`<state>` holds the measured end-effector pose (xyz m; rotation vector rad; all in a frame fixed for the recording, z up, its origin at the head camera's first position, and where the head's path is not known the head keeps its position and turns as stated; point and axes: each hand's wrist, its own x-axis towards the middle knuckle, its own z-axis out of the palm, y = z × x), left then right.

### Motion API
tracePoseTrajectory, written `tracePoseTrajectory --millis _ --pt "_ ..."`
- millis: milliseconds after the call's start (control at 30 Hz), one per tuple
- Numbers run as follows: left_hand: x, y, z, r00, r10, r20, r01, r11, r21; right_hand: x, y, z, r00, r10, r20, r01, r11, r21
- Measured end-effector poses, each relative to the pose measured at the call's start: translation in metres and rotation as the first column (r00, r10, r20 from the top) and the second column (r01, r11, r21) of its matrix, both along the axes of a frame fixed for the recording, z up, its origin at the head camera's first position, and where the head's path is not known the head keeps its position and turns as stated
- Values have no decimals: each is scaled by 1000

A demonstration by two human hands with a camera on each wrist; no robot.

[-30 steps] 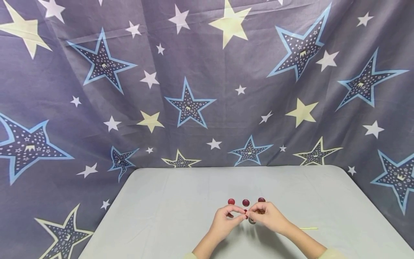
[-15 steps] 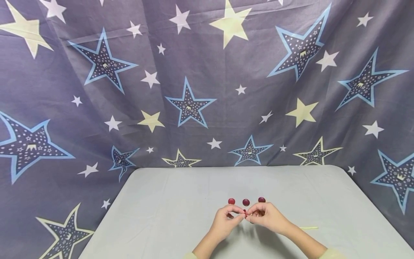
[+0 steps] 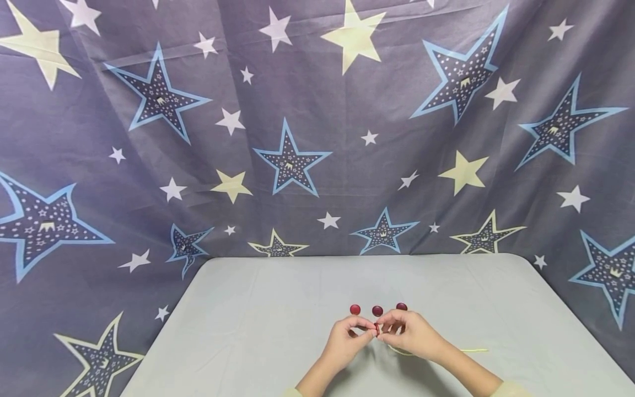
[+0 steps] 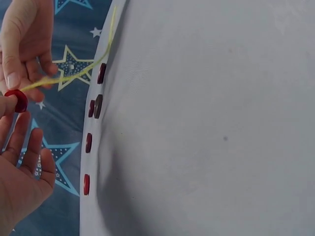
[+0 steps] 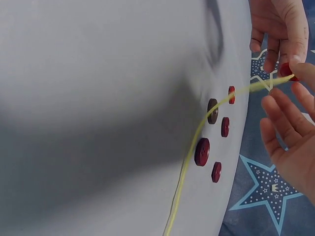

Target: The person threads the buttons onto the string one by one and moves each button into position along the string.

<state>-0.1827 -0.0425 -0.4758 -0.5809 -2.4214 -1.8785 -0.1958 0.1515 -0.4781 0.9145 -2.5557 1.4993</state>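
A small red button (image 3: 376, 329) is held just above the table between the two hands. My left hand (image 3: 347, 337) pinches it between thumb and index finger; in the left wrist view the button (image 4: 19, 101) faces partly toward the camera. My right hand (image 3: 413, 334) meets it from the other side, thumb and index finger at the button and the end of a yellow string (image 5: 183, 169). In the right wrist view the string runs from the held button (image 5: 286, 70) down onto the table. Fingers hide whether it passes through a hole.
Beyond the hands, a red button (image 3: 355, 310) and two dark red buttons (image 3: 377, 311) lie in a row on the light table (image 3: 278, 309). A brown button (image 5: 212, 111) and a larger dark red one (image 5: 202, 152) lie nearer. A star-patterned cloth (image 3: 317, 99) hangs behind.
My right thumb has shifted slightly down and its fingers have spread a little. A bend of the yellow string now shows below the right hand. The left hand has hardly moved.
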Motion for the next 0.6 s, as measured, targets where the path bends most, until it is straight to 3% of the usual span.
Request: tracePoseTrajectory --millis 300,600 --pt "-1 2 -5 1000 5 9 -5 1000 2 2 -2 4 995 24 -100 -19 999 48" --pt "0 3 -4 1000 -3 13 3 1000 -4 -3 2 -2 994 66 -89 -59 996 71"
